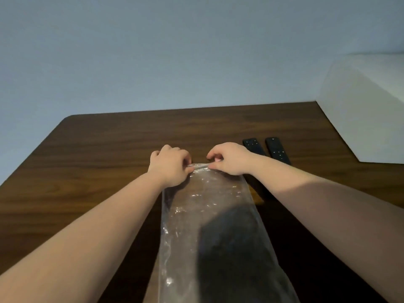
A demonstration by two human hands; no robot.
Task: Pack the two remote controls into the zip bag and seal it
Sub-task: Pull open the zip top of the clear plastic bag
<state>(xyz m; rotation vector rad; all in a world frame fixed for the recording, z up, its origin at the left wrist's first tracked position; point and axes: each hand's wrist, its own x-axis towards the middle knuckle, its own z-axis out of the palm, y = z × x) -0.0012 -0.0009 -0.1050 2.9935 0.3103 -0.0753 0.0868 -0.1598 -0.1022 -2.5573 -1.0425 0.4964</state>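
A clear zip bag [203, 215] hangs from its top edge down toward me over the wooden table [98, 154]. My left hand [169, 165] pinches the top edge at the left. My right hand [229, 159] pinches it close by on the right. The strip between my fingers looks pulled taut. Two black remote controls lie side by side on the table to the right of my right hand: one [253, 145] nearer the hand, the other [277, 149] further right. My right forearm hides their near ends. The bag holds nothing that I can see.
A pale wall rises behind the table's far edge. A white block-shaped surface [367, 110] stands at the table's right side, just beyond the remotes. Bare dark wood stretches to the left of my left arm.
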